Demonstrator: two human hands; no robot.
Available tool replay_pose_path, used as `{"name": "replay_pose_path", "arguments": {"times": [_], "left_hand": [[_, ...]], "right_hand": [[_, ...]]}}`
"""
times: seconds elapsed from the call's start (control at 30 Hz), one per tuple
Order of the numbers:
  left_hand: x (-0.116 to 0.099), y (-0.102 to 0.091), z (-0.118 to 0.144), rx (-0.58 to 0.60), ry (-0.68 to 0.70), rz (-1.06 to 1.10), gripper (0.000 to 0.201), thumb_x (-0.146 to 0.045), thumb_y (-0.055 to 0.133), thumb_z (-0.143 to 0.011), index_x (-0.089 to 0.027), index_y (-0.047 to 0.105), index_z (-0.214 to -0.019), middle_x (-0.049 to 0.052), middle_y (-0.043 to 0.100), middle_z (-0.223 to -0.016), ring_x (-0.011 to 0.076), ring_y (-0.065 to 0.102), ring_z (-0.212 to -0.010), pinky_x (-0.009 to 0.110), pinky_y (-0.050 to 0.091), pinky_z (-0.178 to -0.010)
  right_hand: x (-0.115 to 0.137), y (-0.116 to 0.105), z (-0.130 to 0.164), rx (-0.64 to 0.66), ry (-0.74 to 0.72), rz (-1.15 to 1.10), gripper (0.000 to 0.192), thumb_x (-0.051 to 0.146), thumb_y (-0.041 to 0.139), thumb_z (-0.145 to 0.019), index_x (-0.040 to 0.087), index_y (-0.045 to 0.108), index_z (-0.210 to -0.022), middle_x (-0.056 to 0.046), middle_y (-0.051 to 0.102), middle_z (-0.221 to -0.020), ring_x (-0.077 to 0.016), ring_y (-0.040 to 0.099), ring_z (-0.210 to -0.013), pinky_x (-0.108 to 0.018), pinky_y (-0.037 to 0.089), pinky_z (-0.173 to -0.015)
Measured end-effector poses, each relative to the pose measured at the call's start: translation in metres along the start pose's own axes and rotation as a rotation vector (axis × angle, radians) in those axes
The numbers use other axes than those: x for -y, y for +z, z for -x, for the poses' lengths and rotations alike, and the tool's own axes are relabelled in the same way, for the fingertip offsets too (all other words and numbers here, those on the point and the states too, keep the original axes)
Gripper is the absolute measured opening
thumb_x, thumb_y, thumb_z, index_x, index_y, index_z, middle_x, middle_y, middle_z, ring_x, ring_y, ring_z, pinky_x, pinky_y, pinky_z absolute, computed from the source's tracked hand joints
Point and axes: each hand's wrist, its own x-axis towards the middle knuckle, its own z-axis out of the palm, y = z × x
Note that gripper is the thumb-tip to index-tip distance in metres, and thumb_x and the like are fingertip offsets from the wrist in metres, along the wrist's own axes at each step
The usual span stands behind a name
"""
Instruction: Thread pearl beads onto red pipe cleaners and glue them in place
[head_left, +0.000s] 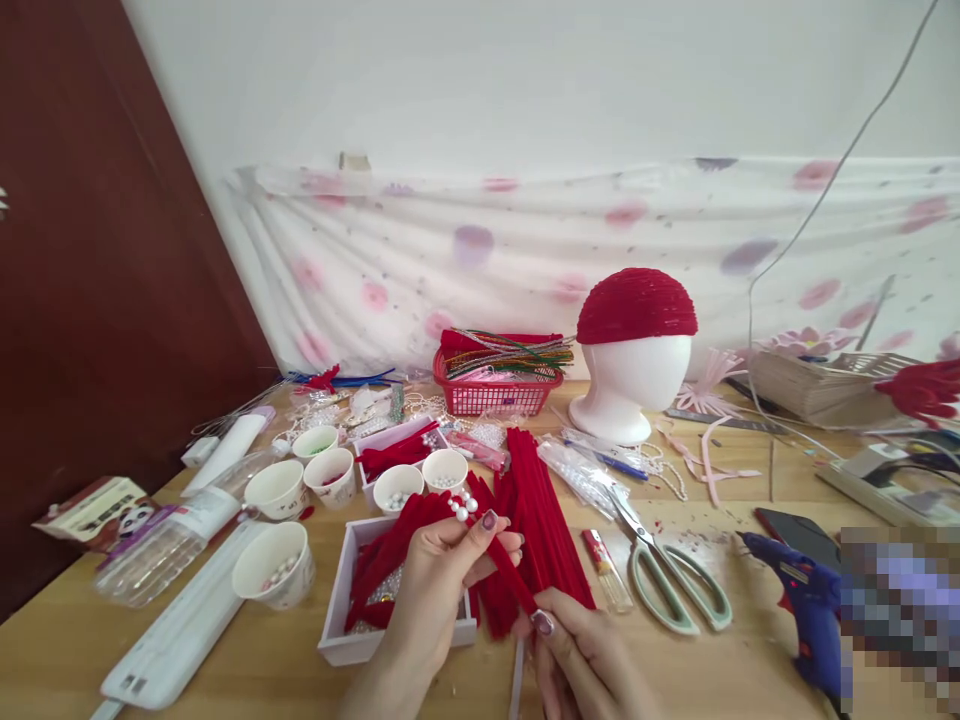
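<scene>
Between thumb and fingers, my left hand (450, 560) pinches the upper end of a red fuzzy chenille strip (510, 572). A small cluster of white pearl beads (463, 505) shows just above that thumb; how it is attached is hidden. My right hand (574, 640) is closed round the strip's lower end, nearer to me. Under and behind the hands lies a thick bundle of red chenille stems (544, 510). To the left, a white box (341, 600) holds more red pieces and clear beads, partly covered by my left forearm.
Paper cups (279, 565) with beads stand at left. Scissors (660, 570), a lighter (606, 570) and a blue glue gun (806, 610) lie at right. Behind are a red basket (495, 400) of stems and a white foam head (630, 375) wearing a red cap (637, 305).
</scene>
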Motion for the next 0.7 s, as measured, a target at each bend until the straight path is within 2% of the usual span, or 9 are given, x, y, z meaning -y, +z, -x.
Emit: {"name": "replay_pose_path", "arguments": {"times": [0.13,0.27,0.4,0.5,0.53,0.57,0.63,0.7], "left_hand": [[-0.013,-0.002,0.005,0.045,0.079,-0.142,0.039,-0.054,0.089,-0.069,-0.015,0.084,-0.074,0.011,0.081,-0.070,0.0288,0.079,-0.077,0.044,0.064,-0.085],[-0.046,-0.004,-0.001,0.059,0.224,-0.323,0.037,-0.053,0.084,-0.075,-0.016,0.082,-0.070,0.010,0.082,-0.078,0.0281,0.078,-0.086,0.041,0.061,-0.091],[-0.098,-0.019,-0.035,-0.066,0.373,-0.512,0.047,-0.061,0.076,-0.078,-0.016,0.079,-0.088,0.007,0.082,-0.091,0.0250,0.076,-0.087,0.037,0.063,-0.078],[-0.133,-0.036,-0.072,-0.144,0.421,-0.758,0.028,-0.041,0.073,-0.090,-0.013,0.074,-0.092,0.006,0.078,-0.094,0.0223,0.074,-0.094,0.035,0.061,-0.081],[-0.141,-0.042,-0.084,-0.144,0.403,-0.855,0.023,-0.036,0.071,-0.093,-0.013,0.073,-0.096,0.005,0.076,-0.097,0.0216,0.073,-0.092,0.037,0.061,-0.080],[-0.146,-0.047,-0.096,-0.140,0.378,-0.948,0.021,-0.033,0.069,-0.096,-0.014,0.071,-0.102,0.006,0.075,-0.102,0.0207,0.072,-0.090,0.039,0.062,-0.079],[-0.147,-0.057,-0.119,-0.126,0.337,-1.118,0.026,-0.034,0.068,-0.097,-0.014,0.068,-0.114,0.006,0.072,-0.112,0.0231,0.071,-0.095,0.041,0.061,-0.081],[-0.139,-0.063,-0.138,-0.087,0.314,-1.254,0.031,-0.035,0.068,-0.097,-0.015,0.067,-0.120,0.007,0.069,-0.121,0.0266,0.070,-0.102,0.044,0.061,-0.085]], "right_hand": [[0.011,0.007,0.002,0.033,-0.055,0.029,0.048,0.060,0.042,-0.103,0.022,0.058,-0.080,0.005,0.056,-0.043,-0.0091,0.039,-0.032,-0.018,0.028,-0.037],[0.026,0.007,-0.001,0.038,-0.176,0.104,0.049,0.055,0.037,-0.106,0.020,0.063,-0.083,0.005,0.056,-0.047,-0.0113,0.046,-0.038,-0.020,0.036,-0.041],[0.036,-0.014,-0.003,0.030,-0.303,0.273,0.046,0.048,0.048,-0.104,0.021,0.072,-0.075,0.003,0.061,-0.051,-0.0136,0.056,-0.046,-0.023,0.044,-0.049],[0.039,-0.044,-0.014,-0.034,-0.384,0.467,0.045,0.043,0.057,-0.099,0.023,0.072,-0.062,0.003,0.062,-0.047,-0.0153,0.059,-0.043,-0.025,0.044,-0.048],[0.039,-0.054,-0.021,-0.067,-0.403,0.532,0.038,0.036,0.053,-0.100,0.023,0.077,-0.073,0.003,0.064,-0.047,-0.0167,0.061,-0.042,-0.026,0.046,-0.048],[0.039,-0.063,-0.029,-0.090,-0.419,0.597,0.034,0.027,0.047,-0.100,0.023,0.080,-0.095,0.003,0.068,-0.050,-0.0188,0.066,-0.045,-0.028,0.049,-0.051],[0.037,-0.076,-0.049,-0.115,-0.441,0.731,0.051,0.011,0.042,-0.090,0.020,0.071,-0.131,-0.003,0.080,-0.067,-0.0238,0.075,-0.058,-0.033,0.055,-0.059],[0.036,-0.082,-0.068,-0.122,-0.449,0.863,0.068,0.004,0.042,-0.082,0.017,0.060,-0.145,-0.011,0.085,-0.086,-0.0291,0.079,-0.069,-0.036,0.056,-0.061]]}}
